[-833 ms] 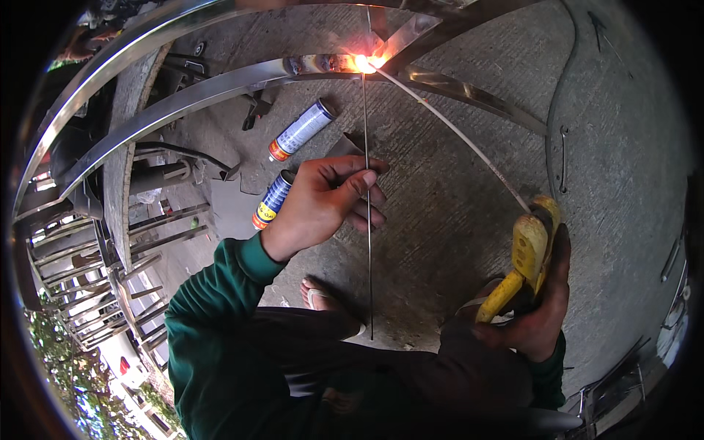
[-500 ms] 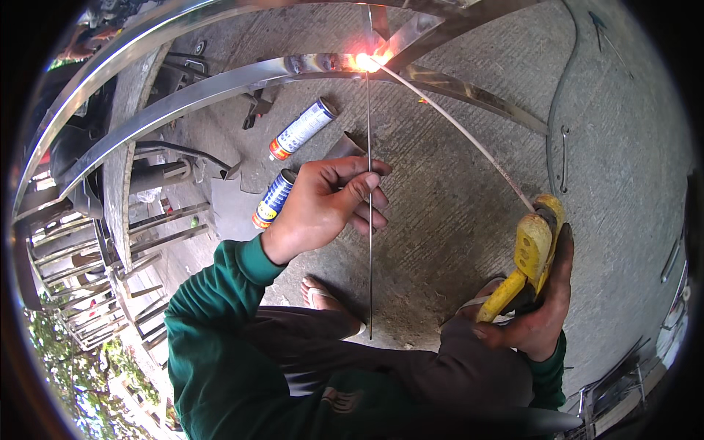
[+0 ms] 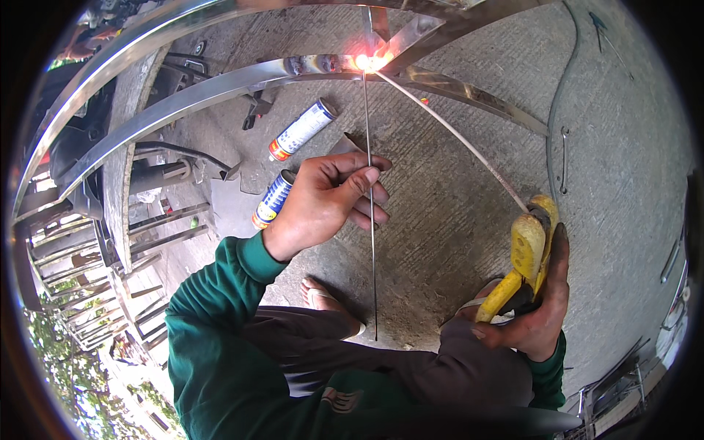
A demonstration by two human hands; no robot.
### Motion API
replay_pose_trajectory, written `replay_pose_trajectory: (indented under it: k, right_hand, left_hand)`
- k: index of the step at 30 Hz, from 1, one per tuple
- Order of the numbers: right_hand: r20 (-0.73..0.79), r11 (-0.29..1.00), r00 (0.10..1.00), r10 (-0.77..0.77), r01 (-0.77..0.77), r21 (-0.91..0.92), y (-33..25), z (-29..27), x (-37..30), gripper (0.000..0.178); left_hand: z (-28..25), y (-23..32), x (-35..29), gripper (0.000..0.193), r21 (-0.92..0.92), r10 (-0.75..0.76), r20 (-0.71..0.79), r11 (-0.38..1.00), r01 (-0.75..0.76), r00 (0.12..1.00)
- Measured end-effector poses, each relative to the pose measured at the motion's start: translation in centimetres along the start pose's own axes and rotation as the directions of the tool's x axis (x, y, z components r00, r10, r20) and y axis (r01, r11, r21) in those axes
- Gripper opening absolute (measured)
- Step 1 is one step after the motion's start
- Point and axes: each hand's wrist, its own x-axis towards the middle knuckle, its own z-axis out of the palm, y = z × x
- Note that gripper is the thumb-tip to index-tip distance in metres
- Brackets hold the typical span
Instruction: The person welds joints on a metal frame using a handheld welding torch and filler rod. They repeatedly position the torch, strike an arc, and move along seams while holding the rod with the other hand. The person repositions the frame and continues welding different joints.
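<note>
Between the thumb and fingers of my left hand [image 3: 330, 194] is a thin metal rod [image 3: 372, 253], its far end reaching the bright glow on the metal frame [image 3: 213, 97]. My right hand [image 3: 539, 315] is wrapped round a yellow electrode holder [image 3: 529, 246]. From its jaws a long welding electrode [image 3: 458, 132] slants up and left to the same glowing spot [image 3: 364, 62]. The glare hides the exact contact of both tips. Dark heat marks [image 3: 312, 64] show on the curved bar just left of the glow.
Two spray cans [image 3: 303, 128] lie on the concrete floor left of my left hand. A cable [image 3: 554, 110] and a wrench [image 3: 564, 160] lie at the right. A wooden board [image 3: 121, 161] and a barred metal piece [image 3: 88, 271] stand at the left. My feet [image 3: 330, 306] are below.
The glow has shifted slightly left along the joint. The rod's near end has swung a little to the right, and the electrode holder has moved slightly left.
</note>
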Motion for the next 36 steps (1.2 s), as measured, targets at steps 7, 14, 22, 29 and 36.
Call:
replay_pose_trajectory:
  k: [7, 14, 22, 29, 36]
  right_hand:
    - [0.087, 0.916, 0.936, -0.34, 0.351, -0.194, 0.0, -0.1, 1.5, 0.13]
    - [0.059, 0.941, 0.947, -0.315, 0.32, -0.113, -0.2, 0.2, 1.7, 0.128]
    - [-0.023, 0.974, 0.978, -0.208, 0.205, -0.101, 0.1, 0.0, 0.7, 0.139]
    - [-0.014, 0.999, 0.999, -0.043, 0.043, 0.004, 0.0, 0.3, 0.3, 0.137]
    - [0.067, 0.956, 0.963, -0.259, 0.266, -0.121, 0.2, 0.1, 1.3, 0.129]
  left_hand:
    - [0.1, 0.4, -0.4, 0.027, 0.032, 0.093, -0.022, 0.995, -0.092, 0.995]
    - [0.0, 0.4, -0.2, 0.031, 0.005, 0.04, 0.0, 0.999, -0.04, 0.999]
    - [-0.1, -0.1, -0.1, 0.031, -0.002, 0.019, 0.017, 1.0, -0.019, 1.0]
    - [-0.1, -0.1, -0.1, 0.032, 0.003, -0.007, -0.009, 1.0, 0.007, 1.0]
    - [0.1, 0.5, -0.5, 0.035, -0.006, -0.021, -0.056, 1.0, 0.021, 0.998]
